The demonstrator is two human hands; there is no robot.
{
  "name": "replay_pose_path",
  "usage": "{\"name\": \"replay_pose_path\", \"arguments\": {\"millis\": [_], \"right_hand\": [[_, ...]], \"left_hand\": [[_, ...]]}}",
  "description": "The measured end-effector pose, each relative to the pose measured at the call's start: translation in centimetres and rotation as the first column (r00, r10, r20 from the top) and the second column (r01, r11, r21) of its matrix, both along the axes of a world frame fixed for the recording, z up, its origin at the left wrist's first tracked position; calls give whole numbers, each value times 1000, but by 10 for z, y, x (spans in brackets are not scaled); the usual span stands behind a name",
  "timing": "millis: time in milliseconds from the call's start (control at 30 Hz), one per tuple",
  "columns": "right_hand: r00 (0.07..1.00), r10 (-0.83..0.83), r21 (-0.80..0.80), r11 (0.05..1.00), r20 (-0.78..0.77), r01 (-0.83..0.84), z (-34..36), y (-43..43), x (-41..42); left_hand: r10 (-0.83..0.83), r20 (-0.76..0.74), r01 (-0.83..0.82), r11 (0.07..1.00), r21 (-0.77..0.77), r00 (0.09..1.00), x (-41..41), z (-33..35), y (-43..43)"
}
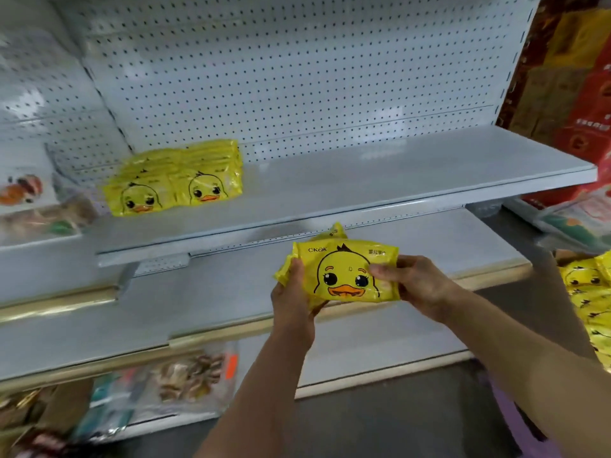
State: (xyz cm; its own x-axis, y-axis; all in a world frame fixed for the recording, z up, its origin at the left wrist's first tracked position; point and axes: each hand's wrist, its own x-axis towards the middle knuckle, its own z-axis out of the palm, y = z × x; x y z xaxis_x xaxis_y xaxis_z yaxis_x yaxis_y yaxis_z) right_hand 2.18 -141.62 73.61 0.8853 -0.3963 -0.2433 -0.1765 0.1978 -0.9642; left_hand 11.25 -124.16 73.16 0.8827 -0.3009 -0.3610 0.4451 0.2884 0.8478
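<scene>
A small stack of yellow duck-face packets point(344, 269) hangs in front of the lower white shelf point(205, 302), held between both hands. My left hand point(292, 299) grips the stack's left end with its thumb on the front. My right hand point(418, 285) grips the right end, thumb pressed on the duck's face. A second packet edge pokes out behind the top one. Two rows of the same yellow packets point(175, 180) stand on the left part of the upper white shelf point(380, 180), leaning against the pegboard back.
More yellow duck packets point(591, 302) lie piled at the right edge. Red and orange packaged goods point(568, 77) stand at the upper right. Mixed snack bags point(185, 375) fill the bottom shelf at the left, and other goods point(36, 206) sit on the neighbouring shelf.
</scene>
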Motion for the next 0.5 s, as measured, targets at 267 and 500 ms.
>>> {"name": "replay_pose_path", "arguments": {"millis": [267,500], "right_hand": [[990,137,-58,989,-25,-138,24,101,116],[991,133,-169,977,10,-130,39,176,220]], "left_hand": [[32,118,-35,999,26,993,105,26,122],[81,222,-96,994,55,972,190,41,212]]}}
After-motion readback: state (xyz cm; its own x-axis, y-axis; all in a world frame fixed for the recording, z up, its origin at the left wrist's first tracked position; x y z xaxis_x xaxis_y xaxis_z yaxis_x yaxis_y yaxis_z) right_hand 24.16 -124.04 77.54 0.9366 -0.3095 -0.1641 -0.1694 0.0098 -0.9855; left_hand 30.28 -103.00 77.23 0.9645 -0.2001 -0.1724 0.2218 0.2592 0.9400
